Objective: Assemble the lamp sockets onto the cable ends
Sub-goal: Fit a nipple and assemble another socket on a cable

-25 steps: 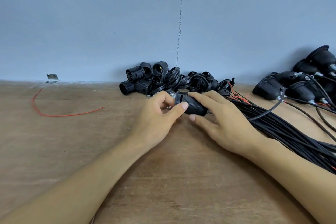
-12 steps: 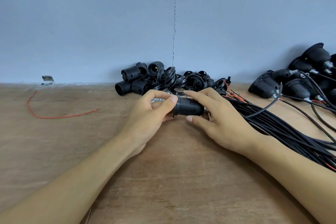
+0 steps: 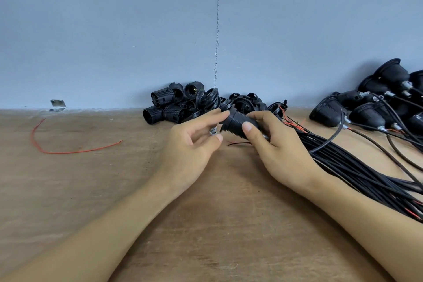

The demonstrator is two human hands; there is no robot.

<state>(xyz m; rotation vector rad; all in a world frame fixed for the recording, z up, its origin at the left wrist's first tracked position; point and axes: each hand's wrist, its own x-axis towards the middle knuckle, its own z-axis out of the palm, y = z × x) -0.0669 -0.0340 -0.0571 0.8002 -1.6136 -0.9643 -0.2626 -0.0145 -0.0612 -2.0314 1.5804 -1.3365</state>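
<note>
My right hand [image 3: 281,151] grips a black threaded lamp socket [image 3: 235,121] just above the wooden table [image 3: 206,224], thumb on its near side. My left hand [image 3: 192,144] is to the left of the socket. Its index fingertip touches the socket's rim, and its thumb and curled fingers pinch a small metal part [image 3: 212,133], which is blurred. A bundle of black cables [image 3: 348,171] runs from under my right hand to the right edge. A thin black and red wire end [image 3: 238,143] lies on the table below the socket.
Several loose black sockets and rings [image 3: 183,105] are heaped against the blue wall. Sockets fitted on cables [image 3: 366,114] lie at the far right. A loose red wire [image 3: 68,151] and a metal bracket [image 3: 57,105] are at the left.
My right hand has lifted and tilted the socket. My left hand no longer wraps the socket's left end; it has drawn back a little, with the small metal part at its fingertips.
</note>
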